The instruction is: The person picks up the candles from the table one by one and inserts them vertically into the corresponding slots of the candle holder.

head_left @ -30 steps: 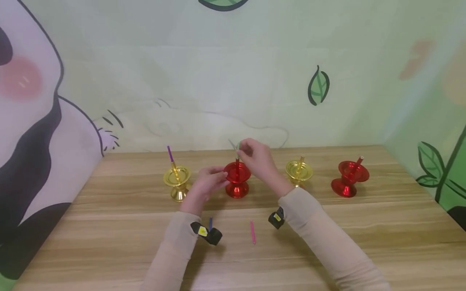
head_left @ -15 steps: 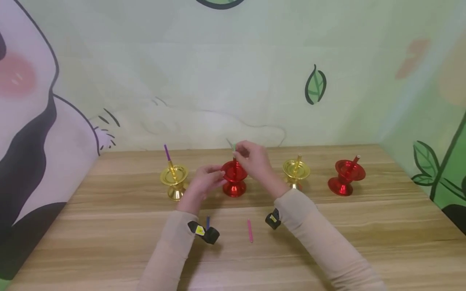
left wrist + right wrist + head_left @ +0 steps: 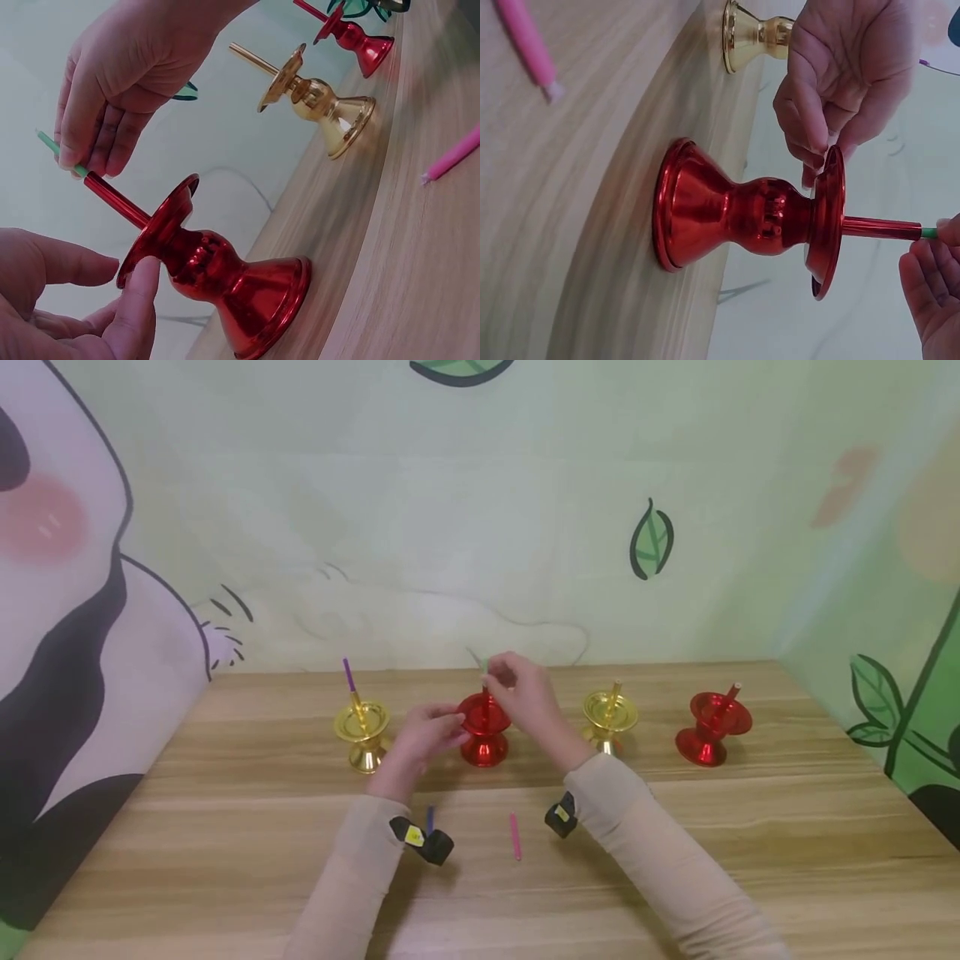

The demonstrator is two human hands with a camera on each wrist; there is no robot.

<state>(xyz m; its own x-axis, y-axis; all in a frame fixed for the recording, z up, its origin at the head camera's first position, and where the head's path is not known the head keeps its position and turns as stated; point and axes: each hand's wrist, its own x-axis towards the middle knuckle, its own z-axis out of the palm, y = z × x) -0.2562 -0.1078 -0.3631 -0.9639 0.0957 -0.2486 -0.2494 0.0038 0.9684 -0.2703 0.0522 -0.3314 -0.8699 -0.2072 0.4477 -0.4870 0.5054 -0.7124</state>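
Note:
My left hand (image 3: 423, 735) pinches the dish rim of a shiny red candle holder (image 3: 484, 750) between thumb and fingers. The holder stands upright on the table. Over its upright tube, my right hand (image 3: 525, 689) pinches a thin green candle (image 3: 48, 142). In the right wrist view, the green candle's lower end (image 3: 929, 233) meets the tube's mouth. Fingers cover part of the candle.
Left of the hands, a gold candle holder (image 3: 366, 756) bears a purple candle (image 3: 348, 675). To the right stand another gold holder (image 3: 611, 714) and a red one (image 3: 705, 745). A pink candle (image 3: 515, 837) and a blue candle (image 3: 431, 817) lie in front.
My right hand has come down slightly with the green candle toward the red holder's tube. My left hand keeps its hold on the dish rim.

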